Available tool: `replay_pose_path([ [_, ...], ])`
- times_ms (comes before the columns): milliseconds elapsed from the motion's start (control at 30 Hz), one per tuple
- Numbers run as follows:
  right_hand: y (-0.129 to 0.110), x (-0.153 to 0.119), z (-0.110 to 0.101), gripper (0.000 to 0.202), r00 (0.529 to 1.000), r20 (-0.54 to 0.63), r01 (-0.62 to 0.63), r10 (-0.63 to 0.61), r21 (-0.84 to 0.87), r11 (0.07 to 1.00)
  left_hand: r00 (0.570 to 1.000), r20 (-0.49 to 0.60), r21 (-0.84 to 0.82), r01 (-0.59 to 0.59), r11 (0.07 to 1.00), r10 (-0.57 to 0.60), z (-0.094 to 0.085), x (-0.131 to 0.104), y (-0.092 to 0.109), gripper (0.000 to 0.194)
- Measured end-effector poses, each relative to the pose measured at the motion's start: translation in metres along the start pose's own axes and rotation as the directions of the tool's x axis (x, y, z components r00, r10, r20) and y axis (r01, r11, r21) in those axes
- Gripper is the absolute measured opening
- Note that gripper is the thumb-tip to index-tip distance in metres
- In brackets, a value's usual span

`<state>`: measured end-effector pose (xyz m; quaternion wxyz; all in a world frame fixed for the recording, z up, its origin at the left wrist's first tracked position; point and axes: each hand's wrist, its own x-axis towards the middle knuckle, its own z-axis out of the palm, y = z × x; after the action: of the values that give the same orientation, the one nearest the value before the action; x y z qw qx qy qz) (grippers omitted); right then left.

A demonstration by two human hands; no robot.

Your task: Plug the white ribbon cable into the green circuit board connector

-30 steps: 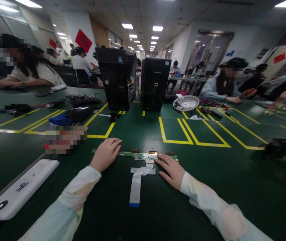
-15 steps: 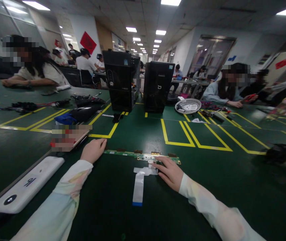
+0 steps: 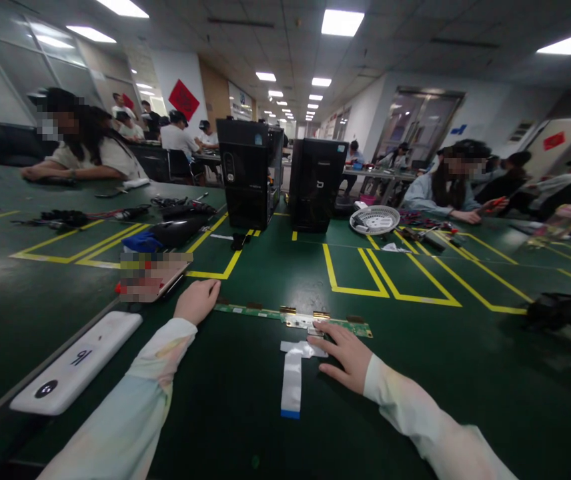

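A long, narrow green circuit board [image 3: 265,312] lies flat across the dark green table. My left hand [image 3: 197,301] is closed at the board's left end, its fingers curled together around that end. Fingers spread, my right hand [image 3: 344,353] rests palm down near the board's right part, with fingertips on the silvery connector area [image 3: 299,321]. Below the connector, a white flat ribbon cable [image 3: 292,383] with a blue end lies bent on the table, close to the right fingertips.
Two black computer towers [image 3: 246,177] [image 3: 317,187] stand behind. A white power strip-like device [image 3: 78,363] and a blurred phone-like item [image 3: 158,280] lie left. Beyond are cables [image 3: 180,208], a round white basket [image 3: 374,219] and people seated at tables.
The whole view has shifted, so things appear slightly right and lower. My right fingers have spread a little more at the connector; my left hand stays at the board's end.
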<state>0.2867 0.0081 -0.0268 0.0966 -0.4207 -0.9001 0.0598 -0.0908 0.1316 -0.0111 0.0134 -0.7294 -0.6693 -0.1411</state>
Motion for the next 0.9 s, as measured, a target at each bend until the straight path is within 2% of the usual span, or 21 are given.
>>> replay_pose_path([
  [100,0.002,-0.028,0.0,0.053,0.999,-0.037,-0.023,0.023,-0.019,1.0,1.0,-0.009,-0.001,0.003,1.0,-0.003,0.001,-0.001,0.001,0.042],
  [200,0.01,-0.067,0.002,0.049,0.994,-0.095,-0.052,0.048,-0.044,0.998,1.0,-0.011,-0.002,0.004,1.0,-0.004,0.002,-0.002,0.002,0.038],
  [467,0.042,-0.184,-0.002,0.048,0.95,-0.218,-0.249,0.225,-0.089,0.964,1.0,-0.013,-0.007,-0.027,1.0,0.027,0.004,-0.004,0.007,0.038],
  [567,0.059,-0.218,-0.002,0.052,0.945,-0.238,-0.263,0.224,-0.147,0.953,0.999,-0.008,-0.007,-0.039,0.999,0.039,0.005,-0.004,0.006,0.041],
  [700,0.083,-0.256,0.003,0.061,0.963,-0.224,-0.213,0.153,-0.276,0.937,0.999,0.002,-0.013,-0.047,0.999,0.047,0.006,-0.004,0.005,0.043],
  [767,0.087,-0.27,0.006,0.06,0.95,-0.235,-0.269,0.206,-0.278,0.922,0.999,0.005,-0.016,-0.046,0.999,0.046,0.006,-0.004,0.004,0.044],
  [900,0.08,-0.288,0.015,0.054,0.894,-0.27,-0.42,0.358,-0.223,0.88,0.999,0.011,-0.019,-0.051,0.999,0.051,0.006,-0.004,0.003,0.045],
])
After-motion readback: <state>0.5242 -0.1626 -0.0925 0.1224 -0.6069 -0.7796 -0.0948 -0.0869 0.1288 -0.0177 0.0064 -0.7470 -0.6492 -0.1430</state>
